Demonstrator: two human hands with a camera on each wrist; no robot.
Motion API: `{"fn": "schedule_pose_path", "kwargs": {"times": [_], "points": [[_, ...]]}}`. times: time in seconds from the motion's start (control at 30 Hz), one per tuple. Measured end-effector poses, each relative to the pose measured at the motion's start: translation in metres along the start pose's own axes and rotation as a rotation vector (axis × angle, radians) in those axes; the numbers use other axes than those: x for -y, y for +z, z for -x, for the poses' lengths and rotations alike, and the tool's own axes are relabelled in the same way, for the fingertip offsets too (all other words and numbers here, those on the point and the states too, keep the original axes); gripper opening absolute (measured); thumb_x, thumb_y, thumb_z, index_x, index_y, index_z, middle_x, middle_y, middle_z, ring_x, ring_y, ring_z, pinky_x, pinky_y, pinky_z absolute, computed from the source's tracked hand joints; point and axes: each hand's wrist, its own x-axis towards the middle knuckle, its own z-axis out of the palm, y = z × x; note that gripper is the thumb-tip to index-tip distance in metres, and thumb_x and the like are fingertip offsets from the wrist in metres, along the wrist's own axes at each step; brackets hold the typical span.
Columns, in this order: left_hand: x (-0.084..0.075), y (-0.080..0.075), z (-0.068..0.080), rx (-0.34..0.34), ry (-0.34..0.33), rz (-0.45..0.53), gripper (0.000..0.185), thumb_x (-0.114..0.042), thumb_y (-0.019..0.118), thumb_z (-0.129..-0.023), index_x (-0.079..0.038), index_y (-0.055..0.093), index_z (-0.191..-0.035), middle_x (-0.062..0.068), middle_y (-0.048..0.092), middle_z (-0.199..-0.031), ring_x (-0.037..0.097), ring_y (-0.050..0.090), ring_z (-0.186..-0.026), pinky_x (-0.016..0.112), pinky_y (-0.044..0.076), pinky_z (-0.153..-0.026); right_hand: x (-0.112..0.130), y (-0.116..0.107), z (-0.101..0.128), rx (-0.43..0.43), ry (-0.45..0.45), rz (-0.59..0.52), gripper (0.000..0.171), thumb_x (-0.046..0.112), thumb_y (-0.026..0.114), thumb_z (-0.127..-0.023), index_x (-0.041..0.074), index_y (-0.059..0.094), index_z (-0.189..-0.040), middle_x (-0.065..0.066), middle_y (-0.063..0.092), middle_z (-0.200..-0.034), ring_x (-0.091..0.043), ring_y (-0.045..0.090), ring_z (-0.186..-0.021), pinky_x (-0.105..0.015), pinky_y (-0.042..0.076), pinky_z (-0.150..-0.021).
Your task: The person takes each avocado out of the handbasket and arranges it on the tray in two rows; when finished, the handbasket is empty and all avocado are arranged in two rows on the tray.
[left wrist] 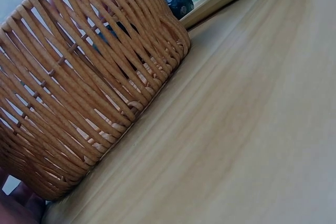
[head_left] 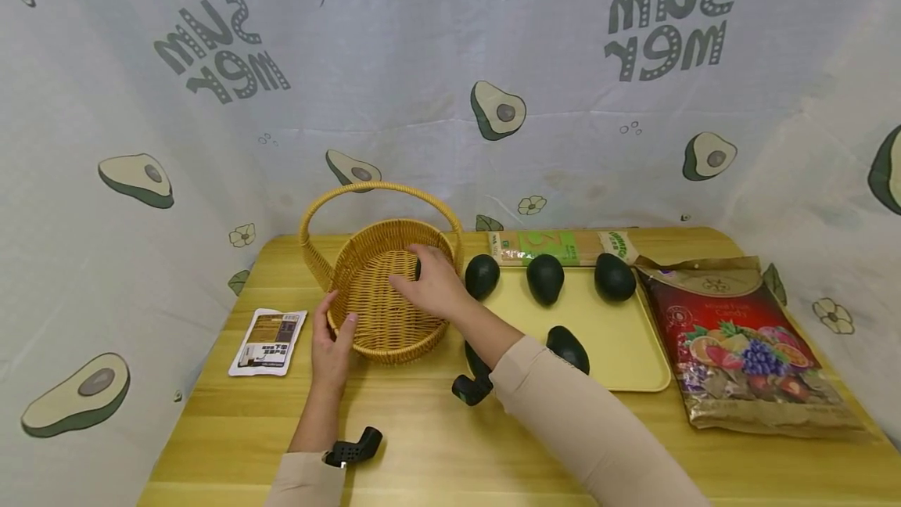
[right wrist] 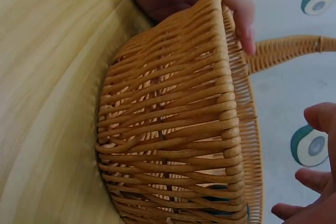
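A round wicker basket [head_left: 394, 346] with a tall arched handle stands on the table. My left hand [head_left: 332, 346] holds its near left rim, thumb inside and fingers outside. Over the basket's right side is my right hand [head_left: 438, 284], its fingers spread apart above the weave in the right wrist view. A dark avocado [head_left: 418, 269] lies in the basket, mostly hidden behind that hand; dark green shows through the slats in both wrist views. Several more avocados [head_left: 545, 278] rest on a pale yellow tray [head_left: 612, 335] to the right, one partly covered by my right forearm.
Behind the tray lies a long pack of noodles [head_left: 563, 247]. A large red and gold candy bag [head_left: 739, 343] is at the tray's right. Left of the basket sits a small white and brown packet [head_left: 269, 343]. A printed curtain [head_left: 422, 61] hangs behind the table.
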Motion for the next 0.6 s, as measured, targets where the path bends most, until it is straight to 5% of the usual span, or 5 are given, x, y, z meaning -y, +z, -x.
{"fn": "schedule_pose_path", "kwargs": {"times": [0.2,0.4,0.6], "points": [[0.0,0.0,-0.001,-0.006,0.0,0.01,0.055,-0.011,0.054,-0.104,-0.005,0.033,-0.154,0.019,0.034,-0.159,0.034,0.036,-0.145,0.009,0.037,-0.103,0.004,0.006,-0.015,-0.042,0.064,-0.041,0.075,0.046,0.065,-0.096,0.013,0.037,-0.158,-0.019,0.026,-0.166,-0.042,0.015,-0.156,-0.062,0.023,-0.122],[-0.002,0.0,0.001,0.004,-0.024,0.007,0.055,-0.012,0.053,-0.104,-0.006,0.032,-0.155,0.017,0.034,-0.159,0.032,0.035,-0.146,0.01,0.036,-0.104,0.002,0.009,-0.02,-0.014,0.137,-0.044,0.081,0.05,0.064,-0.096,0.015,0.03,-0.161,-0.019,0.031,-0.164,-0.045,0.024,-0.153,-0.063,0.034,-0.117],[-0.002,0.0,0.001,0.015,-0.02,0.014,0.057,-0.012,0.054,-0.104,-0.006,0.031,-0.156,0.018,0.034,-0.159,0.032,0.037,-0.145,0.009,0.038,-0.102,-0.002,0.009,-0.022,0.0,0.129,-0.043,0.08,0.045,0.065,-0.096,0.012,0.03,-0.16,-0.019,0.038,-0.162,-0.05,0.02,-0.153,-0.063,0.029,-0.119]]}}
